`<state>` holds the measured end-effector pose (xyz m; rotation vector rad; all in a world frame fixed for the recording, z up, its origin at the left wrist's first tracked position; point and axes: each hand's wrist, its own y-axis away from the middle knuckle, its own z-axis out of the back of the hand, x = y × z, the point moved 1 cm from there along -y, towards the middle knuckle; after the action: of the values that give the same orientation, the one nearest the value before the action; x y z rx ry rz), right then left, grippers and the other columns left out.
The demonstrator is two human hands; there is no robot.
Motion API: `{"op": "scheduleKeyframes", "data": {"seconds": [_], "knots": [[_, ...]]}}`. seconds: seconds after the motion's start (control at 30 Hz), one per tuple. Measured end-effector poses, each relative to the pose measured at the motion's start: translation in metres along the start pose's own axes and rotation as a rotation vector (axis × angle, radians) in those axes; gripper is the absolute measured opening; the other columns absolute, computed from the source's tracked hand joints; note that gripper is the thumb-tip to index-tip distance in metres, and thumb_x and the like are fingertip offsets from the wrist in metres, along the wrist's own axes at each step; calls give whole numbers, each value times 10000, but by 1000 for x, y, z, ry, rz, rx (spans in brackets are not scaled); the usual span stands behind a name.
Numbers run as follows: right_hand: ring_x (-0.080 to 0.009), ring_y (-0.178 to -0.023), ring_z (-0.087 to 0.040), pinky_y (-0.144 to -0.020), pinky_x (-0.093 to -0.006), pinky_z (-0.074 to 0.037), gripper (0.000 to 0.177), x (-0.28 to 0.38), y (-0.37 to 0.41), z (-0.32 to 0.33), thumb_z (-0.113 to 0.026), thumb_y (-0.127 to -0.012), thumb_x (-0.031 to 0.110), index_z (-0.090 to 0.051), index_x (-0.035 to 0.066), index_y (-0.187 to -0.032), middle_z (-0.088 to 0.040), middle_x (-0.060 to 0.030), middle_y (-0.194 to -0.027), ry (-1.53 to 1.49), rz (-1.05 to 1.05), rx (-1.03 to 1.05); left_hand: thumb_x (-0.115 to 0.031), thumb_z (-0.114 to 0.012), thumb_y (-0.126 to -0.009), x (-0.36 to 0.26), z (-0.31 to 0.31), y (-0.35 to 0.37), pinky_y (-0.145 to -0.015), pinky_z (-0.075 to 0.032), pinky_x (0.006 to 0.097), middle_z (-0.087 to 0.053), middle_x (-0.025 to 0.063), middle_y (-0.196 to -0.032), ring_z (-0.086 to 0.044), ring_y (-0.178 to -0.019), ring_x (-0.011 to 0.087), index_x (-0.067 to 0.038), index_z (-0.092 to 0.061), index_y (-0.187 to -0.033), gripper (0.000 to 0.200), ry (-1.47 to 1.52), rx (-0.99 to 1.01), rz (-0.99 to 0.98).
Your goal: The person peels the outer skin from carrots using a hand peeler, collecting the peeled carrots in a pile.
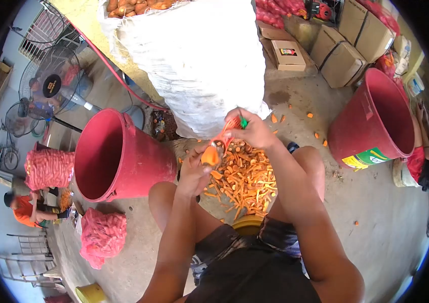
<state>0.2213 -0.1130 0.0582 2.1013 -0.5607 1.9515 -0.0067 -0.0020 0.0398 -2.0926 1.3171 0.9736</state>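
My left hand is closed around an orange carrot, with its cut end facing up toward me. In my right hand is a peeler with an orange-red handle; its metal head is against or just beside the carrot. A bit of green shows between the right fingers. Below both hands, between my knees, lies a heap of carrot peelings and cut ends on the floor.
A large white sack of carrots stands ahead. Red tubs stand left and right. Pink mesh sacks, a fan and a seated person in orange are at left. Cardboard boxes sit at back right.
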Motion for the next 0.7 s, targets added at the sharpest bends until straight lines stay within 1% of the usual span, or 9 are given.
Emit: {"op": "scheduleKeyframes", "data": {"seconds": [0.03,0.13,0.17,0.23,0.37,0.5,0.57,0.67,0.7], "knots": [[-94,-982,-608,-863,-275,-530,317,-10,-9,8,-846,-882,54,-646,79,-1126,-659,2,-1049,30,-39,-58,-66,-868,-803,-2,-2,0,-1070,-506,377,-617,100,-1329,-640,-1187,224,-24,-496,-1409,712,30,39,-3],[-94,-988,-608,-878,-279,-526,331,-13,-10,10,-856,-868,54,-646,85,-1121,-659,0,-1052,2,-180,-69,-183,-890,-836,-3,-2,-4,-997,-506,343,-648,97,-1305,-648,-1155,207,-29,-460,-1471,783,-1,-51,-21],[-94,-988,-608,-878,-279,-526,331,-8,-9,6,-856,-868,54,-646,85,-1121,-659,0,-1052,5,-177,-63,-183,-890,-836,-3,0,-5,-997,-506,343,-648,97,-1305,-648,-1155,207,-29,-460,-1471,783,-1,-53,-29],[-98,-999,-611,-901,-288,-523,348,4,1,-9,-864,-855,48,-644,85,-1122,-663,3,-1054,50,42,53,-186,-886,-842,0,4,-6,-1006,-504,345,-646,94,-1309,-647,-1158,213,-20,-435,-1502,816,-32,-88,-6],[-93,-1048,-608,-958,-287,-507,387,14,8,-14,-866,-837,-1,-636,63,-1141,-654,20,-1089,104,31,102,-185,-885,-843,1,0,-4,-1014,-504,348,-646,98,-1304,-644,-1156,207,-13,-446,-1496,805,-116,-51,31],[-96,-1017,-619,-925,-284,-524,370,7,3,-1,-854,-849,-5,-635,62,-1139,-656,19,-1068,200,133,105,-131,-875,-836,0,-3,-3,-1034,-511,375,-641,115,-1305,-648,-1157,221,-11,-493,-1452,734,-63,-28,26],[-89,-927,-622,-818,-278,-538,348,-21,-6,19,-871,-855,67,-642,84,-1117,-682,13,-989,138,-29,-65,-100,-869,-832,-2,-3,-2,-1043,-514,386,-637,120,-1310,-650,-1159,228,-8,-506,-1435,710,-18,4,25],[-76,-894,-616,-769,-273,-539,353,-14,-7,17,-875,-852,72,-640,84,-1115,-676,23,-952,62,-15,-83,-58,-857,-830,-7,0,1,-1061,-509,409,-633,122,-1322,-653,-1169,238,-3,-513,-1406,673,46,99,-24],[-72,-914,-608,-796,-277,-538,356,0,-3,7,-875,-848,57,-639,87,-1113,-672,23,-980,-13,-149,-26,-27,-844,-822,-4,5,-1,-1069,-511,407,-632,126,-1325,-644,-1193,244,-18,-511,-1397,664,33,5,-21]]}}
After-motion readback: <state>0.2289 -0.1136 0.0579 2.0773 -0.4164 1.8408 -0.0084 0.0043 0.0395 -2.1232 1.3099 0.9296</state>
